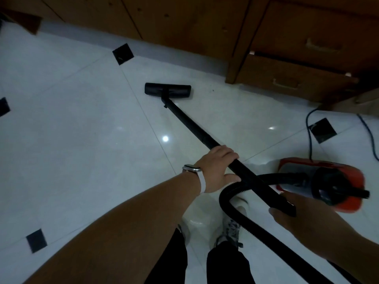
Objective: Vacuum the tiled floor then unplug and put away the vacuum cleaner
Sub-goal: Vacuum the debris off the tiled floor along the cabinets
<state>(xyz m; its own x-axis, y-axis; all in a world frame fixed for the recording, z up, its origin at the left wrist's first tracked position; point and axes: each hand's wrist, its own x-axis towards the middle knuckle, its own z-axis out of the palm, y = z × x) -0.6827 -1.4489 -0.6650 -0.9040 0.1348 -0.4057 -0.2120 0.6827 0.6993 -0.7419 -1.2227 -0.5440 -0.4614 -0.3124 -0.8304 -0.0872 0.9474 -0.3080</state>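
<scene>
The left hand [218, 170] wraps the wand [196, 132] at mid-length; the right hand [303, 220] holds its near end, where the hose [231, 210] joins. The floor head [168, 91] lies flat on the tiles [71, 124] at 12 o'clock, just short of the wooden cabinets [184, 23]. The red vacuum [320, 183] sits at 3 o'clock, close to the right hand. Its blue cord [308, 132] trails off toward 2 o'clock. The hose loops by the feet [231, 230], so a step forward may snag it, and a hard pull could tip the vacuum or strain the cord. The white tiles are glossy, with black corner insets, and probably slippery. A drawer [293, 80] at 1 o'clock stands ajar; the head could knock it.
</scene>
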